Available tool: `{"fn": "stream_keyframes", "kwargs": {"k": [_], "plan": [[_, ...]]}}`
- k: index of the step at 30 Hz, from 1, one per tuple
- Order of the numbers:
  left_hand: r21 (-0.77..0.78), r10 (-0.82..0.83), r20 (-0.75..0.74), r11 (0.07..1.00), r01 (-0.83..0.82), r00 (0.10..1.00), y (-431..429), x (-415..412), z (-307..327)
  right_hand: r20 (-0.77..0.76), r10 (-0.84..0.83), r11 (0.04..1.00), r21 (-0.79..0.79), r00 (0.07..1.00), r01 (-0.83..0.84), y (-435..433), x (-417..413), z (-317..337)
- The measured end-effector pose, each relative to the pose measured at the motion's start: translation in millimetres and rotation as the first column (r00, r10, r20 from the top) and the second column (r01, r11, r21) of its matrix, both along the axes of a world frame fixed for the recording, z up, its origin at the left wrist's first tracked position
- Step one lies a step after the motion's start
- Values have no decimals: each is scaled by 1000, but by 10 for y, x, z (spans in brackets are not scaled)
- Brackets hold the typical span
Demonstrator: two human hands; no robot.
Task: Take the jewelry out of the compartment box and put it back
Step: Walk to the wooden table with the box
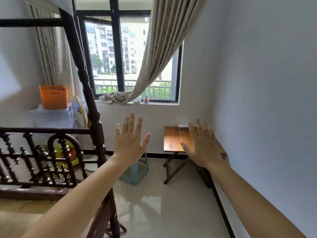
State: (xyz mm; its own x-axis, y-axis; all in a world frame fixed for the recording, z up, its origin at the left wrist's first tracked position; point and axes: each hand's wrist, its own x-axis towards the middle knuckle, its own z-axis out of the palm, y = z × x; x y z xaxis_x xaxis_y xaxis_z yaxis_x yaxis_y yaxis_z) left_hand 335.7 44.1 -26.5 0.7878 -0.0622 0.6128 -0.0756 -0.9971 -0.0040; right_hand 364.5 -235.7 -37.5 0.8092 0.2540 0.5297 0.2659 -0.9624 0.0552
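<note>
Both my arms are stretched out in front of me with the backs of the hands toward the camera. My left hand (130,140) is open, fingers spread, holding nothing. My right hand (203,145) is open as well, fingers apart and empty, raised in front of a small wooden folding table (173,138) that stands against the right wall. A pale flat object (182,125) lies at the table's far edge; I cannot tell whether it is the compartment box. No jewelry is visible.
A dark carved wooden bed frame with a post (96,131) fills the left. A light blue plastic stool (135,172) stands on the glossy tiled floor under my left hand. An orange bin (53,97) sits on clear storage boxes by the window (120,54).
</note>
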Motion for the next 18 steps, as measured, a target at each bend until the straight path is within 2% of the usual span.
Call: {"fn": "stream_keyframes", "kwargs": {"k": [7, 12, 18], "plan": [[41, -38, -22, 998, 39, 999, 266, 2042, 89, -28, -29, 999, -16, 999, 28, 319, 2024, 78], [21, -58, -44, 998, 59, 997, 337, 3413, 243, -20, -62, 996, 64, 998, 64, 333, 3223, 174], [28, -83, -101, 996, 86, 991, 216, 4877, -4, -71, -116, 989, 89, 991, 122, 191, 4717, -74]]}}
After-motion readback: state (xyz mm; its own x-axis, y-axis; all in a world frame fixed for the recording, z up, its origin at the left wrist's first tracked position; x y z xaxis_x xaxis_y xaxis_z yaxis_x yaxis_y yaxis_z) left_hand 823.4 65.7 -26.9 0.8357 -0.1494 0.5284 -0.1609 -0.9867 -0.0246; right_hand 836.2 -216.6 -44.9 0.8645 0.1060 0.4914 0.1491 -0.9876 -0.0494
